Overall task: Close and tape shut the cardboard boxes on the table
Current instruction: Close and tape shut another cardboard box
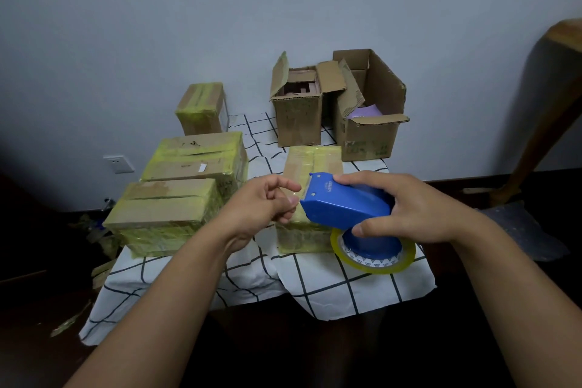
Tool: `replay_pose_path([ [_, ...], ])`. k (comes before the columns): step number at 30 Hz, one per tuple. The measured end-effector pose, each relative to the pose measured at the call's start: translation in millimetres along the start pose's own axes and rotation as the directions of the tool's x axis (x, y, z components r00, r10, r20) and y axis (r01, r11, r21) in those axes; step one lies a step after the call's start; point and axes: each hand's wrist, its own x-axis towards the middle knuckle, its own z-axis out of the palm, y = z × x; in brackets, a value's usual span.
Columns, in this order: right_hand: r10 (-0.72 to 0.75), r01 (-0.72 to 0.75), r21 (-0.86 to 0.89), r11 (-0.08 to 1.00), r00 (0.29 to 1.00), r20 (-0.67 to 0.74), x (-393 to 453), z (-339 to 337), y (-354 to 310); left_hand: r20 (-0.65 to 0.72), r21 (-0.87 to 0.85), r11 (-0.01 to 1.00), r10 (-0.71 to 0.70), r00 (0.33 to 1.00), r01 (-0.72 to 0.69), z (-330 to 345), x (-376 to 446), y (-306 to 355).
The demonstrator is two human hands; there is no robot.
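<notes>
Beyond both hands, against the wall, two open boxes [340, 104] are left with flaps up, seemingly queued for closing. To the left of the left hand [267, 203], taped boxes [176, 195] are set aside, apparently finished. Directly beneath the hands lies another taped box [311, 164]. The blue tape dispenser [348, 203] is gripped by the right hand [409, 211], its roll [373, 253] hanging below. The left fingertips are curled at the cutter edge, apparently pinching the tape end, probably to draw out a strip.
</notes>
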Motion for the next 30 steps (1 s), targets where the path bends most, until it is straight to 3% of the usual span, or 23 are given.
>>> replay_pose_path([
  [6, 0.011, -0.01, -0.043, 0.999, 1.0, 0.025, -5.2, -9.1, 5.9, -0.067, 0.043, 0.999, -0.016, 0.998, 0.019, -14.1, 6.4, 0.8],
  [9, 0.063, -0.058, -0.146, 0.988, 0.997, 0.034, -17.6, -23.6, 17.8, -0.318, 0.252, 0.961, -0.029, 0.948, 0.113, -47.6, 11.6, -14.6],
  [11, 0.119, -0.118, -0.19, 0.975, 0.993, -0.004, -30.8, -39.0, 28.9, -0.489, 0.185, 0.972, -0.037, 0.871, 0.146, -81.9, 8.4, -23.4],
  [12, 0.134, -0.139, -0.171, 0.975, 0.99, -0.038, -35.9, -46.1, 33.2, -0.51, 0.12, 0.986, -0.035, 0.86, 0.111, -93.2, 6.1, -24.8],
  [17, 0.031, -0.027, 0.036, 0.999, 0.994, -0.104, -31.3, -50.7, 24.7, -0.352, -0.047, 0.997, 0.045, 0.935, -0.066, -45.0, -2.9, -7.5],
  [20, -0.032, 0.043, 0.103, 0.994, 0.994, -0.101, -24.3, -43.8, 9.8, -0.187, -0.252, 0.966, -0.107, 0.976, 0.058, -10.7, -3.1, -13.3],
  [24, -0.074, 0.084, 0.132, 0.988, 0.994, -0.084, -18.1, -37.9, 1.8, -0.004, -0.451, 0.856, -0.284, 0.959, 0.252, 11.7, -6.7, -25.3],
  [30, -0.121, 0.127, 0.141, 0.982, 0.992, -0.047, -9.4, -32.7, -9.4, 0.184, -0.427, 0.788, -0.404, 0.896, 0.443, 28.4, -14.1, -29.3],
])
